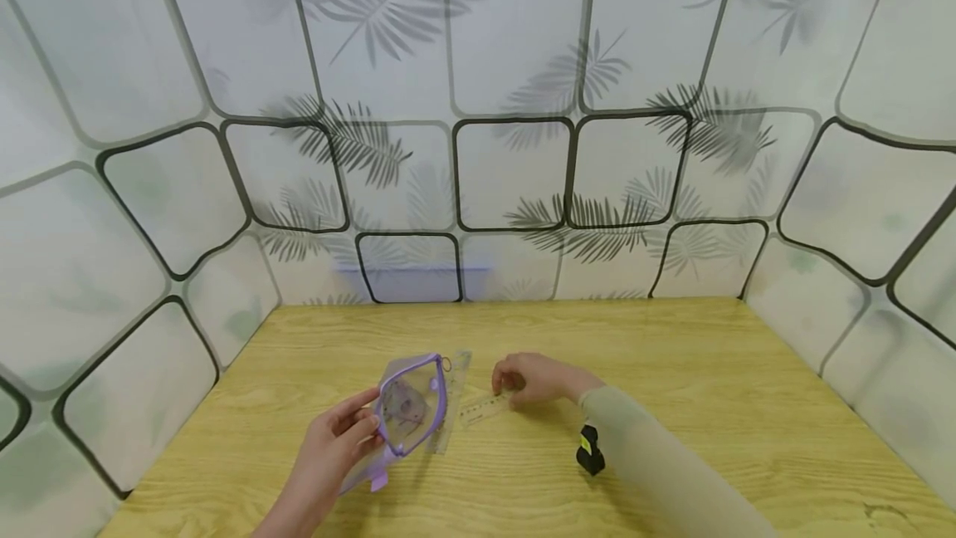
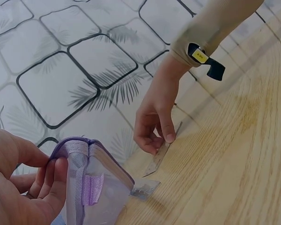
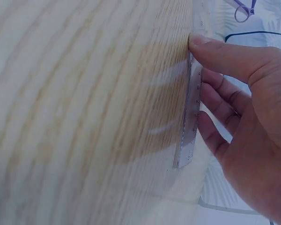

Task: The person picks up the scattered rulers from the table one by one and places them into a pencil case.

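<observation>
My left hand (image 1: 336, 442) grips the side of a see-through zipper pouch (image 2: 100, 206) with purple trim. Its mouth gapes toward the right, and a small pale shape (image 1: 405, 405) shows through it. On the right, my right hand (image 1: 541, 378) pinches a short clear ruler (image 3: 189, 122) between thumb and fingers, close over the tabletop. The ruler's far end points left toward the pouch. Beside the pouch's mouth lies another clear strip with markings (image 1: 459, 384), partly covered by the pouch.
The wood-grain table (image 1: 672, 372) meets a patterned cloth wall (image 1: 515, 173) at the back and on both sides. A black strap with a yellow label (image 1: 589, 448) hangs at the right sleeve (image 1: 657, 455). A ring (image 1: 446, 364) dangles at the pouch's zipper.
</observation>
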A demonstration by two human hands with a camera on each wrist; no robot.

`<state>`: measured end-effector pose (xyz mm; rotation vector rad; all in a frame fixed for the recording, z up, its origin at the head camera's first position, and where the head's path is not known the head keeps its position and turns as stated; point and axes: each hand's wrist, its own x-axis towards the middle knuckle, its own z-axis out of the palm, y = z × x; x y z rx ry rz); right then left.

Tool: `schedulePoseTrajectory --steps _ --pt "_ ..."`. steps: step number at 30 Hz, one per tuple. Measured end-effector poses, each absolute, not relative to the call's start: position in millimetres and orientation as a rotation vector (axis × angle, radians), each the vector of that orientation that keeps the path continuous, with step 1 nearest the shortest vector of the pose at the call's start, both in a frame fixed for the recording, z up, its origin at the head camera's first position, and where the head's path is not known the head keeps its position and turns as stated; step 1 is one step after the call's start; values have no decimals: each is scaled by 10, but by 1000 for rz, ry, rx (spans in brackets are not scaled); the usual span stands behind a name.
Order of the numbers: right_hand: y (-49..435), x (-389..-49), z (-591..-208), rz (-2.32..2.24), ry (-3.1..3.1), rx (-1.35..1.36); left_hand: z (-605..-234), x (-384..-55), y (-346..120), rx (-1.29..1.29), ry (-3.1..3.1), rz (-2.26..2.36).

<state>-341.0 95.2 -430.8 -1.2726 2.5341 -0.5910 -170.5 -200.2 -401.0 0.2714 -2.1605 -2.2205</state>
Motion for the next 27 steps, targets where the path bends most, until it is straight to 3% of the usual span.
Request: schedulePoseTrajectory --steps 27 --pt "1135 -3267 -4355 -786 2522 -1154 -3998 -1695 -1995 275 -2173 -2227"
